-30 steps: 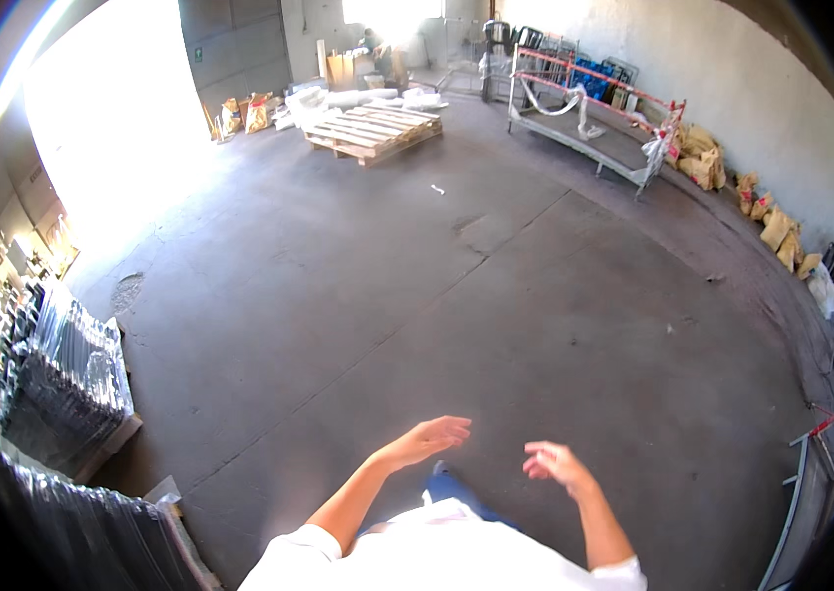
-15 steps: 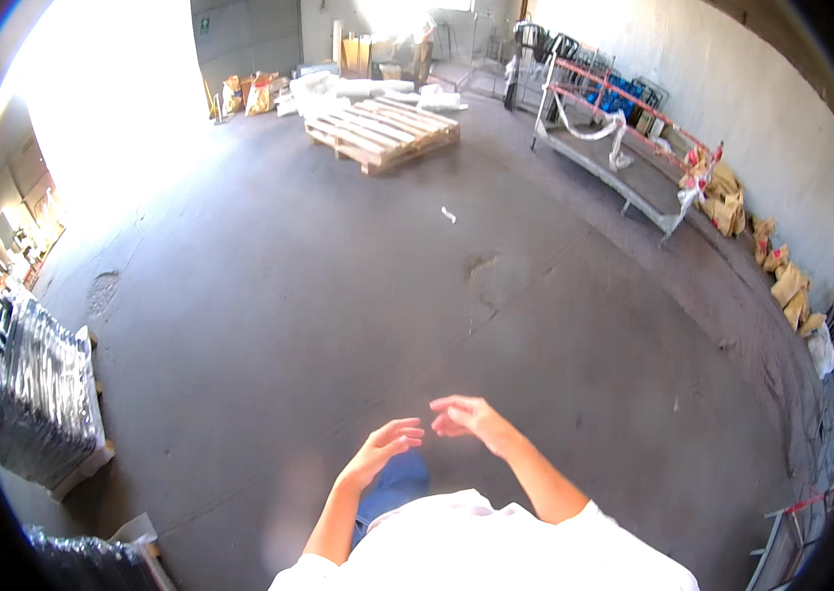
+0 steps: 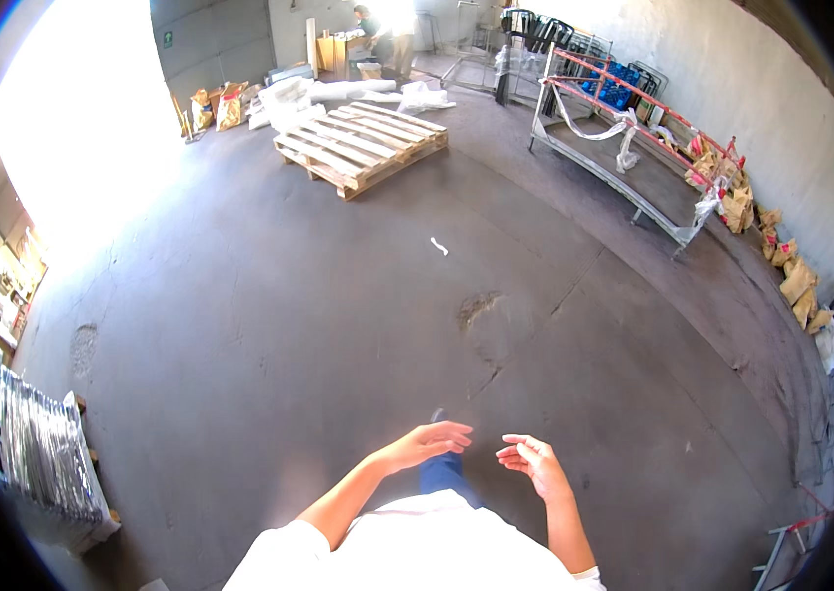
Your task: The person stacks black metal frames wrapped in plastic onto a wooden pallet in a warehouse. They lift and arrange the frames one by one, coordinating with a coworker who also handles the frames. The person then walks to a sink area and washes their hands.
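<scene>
Surroundings, sides and far end.
Noted at right: red-railed metal cart [image 3: 658,182], white film [image 3: 626,153] draped over it; blue crates [image 3: 618,87] behind; brown sacks [image 3: 799,281] along wall [image 3: 722,89]. At left: stack [image 3: 42,443] in shiny film. Far end: two bags [image 3: 230,106] near bright doorway [image 3: 72,108], co-worker [image 3: 403,39] near cardboard [image 3: 335,51].

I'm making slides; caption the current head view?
Left grip and right grip empty above grey floor, wooden pallet ahead, slightly left.
</scene>
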Demonstrator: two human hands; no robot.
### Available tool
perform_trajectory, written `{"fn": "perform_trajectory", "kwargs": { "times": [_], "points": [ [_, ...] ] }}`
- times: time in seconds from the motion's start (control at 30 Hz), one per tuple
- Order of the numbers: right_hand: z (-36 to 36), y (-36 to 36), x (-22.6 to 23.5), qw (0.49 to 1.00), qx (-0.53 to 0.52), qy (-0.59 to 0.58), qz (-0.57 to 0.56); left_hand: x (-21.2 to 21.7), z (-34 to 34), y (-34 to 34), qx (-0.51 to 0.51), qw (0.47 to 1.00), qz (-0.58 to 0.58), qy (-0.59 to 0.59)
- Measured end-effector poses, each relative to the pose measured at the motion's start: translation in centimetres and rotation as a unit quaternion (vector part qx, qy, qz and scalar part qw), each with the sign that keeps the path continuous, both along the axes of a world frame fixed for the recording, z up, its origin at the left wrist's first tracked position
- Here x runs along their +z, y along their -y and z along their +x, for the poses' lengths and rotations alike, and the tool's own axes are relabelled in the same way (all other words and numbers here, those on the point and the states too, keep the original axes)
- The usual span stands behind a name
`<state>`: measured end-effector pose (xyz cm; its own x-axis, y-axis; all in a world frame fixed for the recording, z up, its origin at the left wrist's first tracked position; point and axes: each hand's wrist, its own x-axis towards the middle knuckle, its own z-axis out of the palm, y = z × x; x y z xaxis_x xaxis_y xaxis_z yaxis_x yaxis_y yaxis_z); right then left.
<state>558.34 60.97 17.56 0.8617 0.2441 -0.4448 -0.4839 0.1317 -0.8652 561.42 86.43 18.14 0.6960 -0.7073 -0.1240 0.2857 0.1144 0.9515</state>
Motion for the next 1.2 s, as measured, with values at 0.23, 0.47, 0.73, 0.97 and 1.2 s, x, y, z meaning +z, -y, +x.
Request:
{"fn": "perform_trajectory", "kwargs": {
  "times": [0.23, 0.47, 0.73, 0.97, 1.2],
  "points": [
    [27.1, 1.5, 1.4, 0.984, 0.133, 0.081, -0.088, 0.1, 19.7, -4.0, 0.133, 0.986, 0.080, -0.056],
    [52.8, -5.2, 5.7, 0.948, 0.294, 0.105, -0.056, -0.2, 38.5, -6.8, 0.291, 0.953, 0.024, -0.087],
    [78.6, -2.5, 3.2, 0.959, 0.239, 0.086, -0.130, -5.0, 66.2, -12.1, 0.331, 0.932, 0.114, -0.097],
    [91.4, 3.0, 1.9, 0.997, -0.008, 0.010, -0.073, 2.3, 100.2, -1.3, 0.103, 0.992, 0.022, 0.068],
    [110.9, 12.9, -5.4, 0.979, -0.172, -0.018, -0.105, -1.4, 125.3, 9.9, -0.071, 0.997, -0.022, 0.032]
  ]
}}
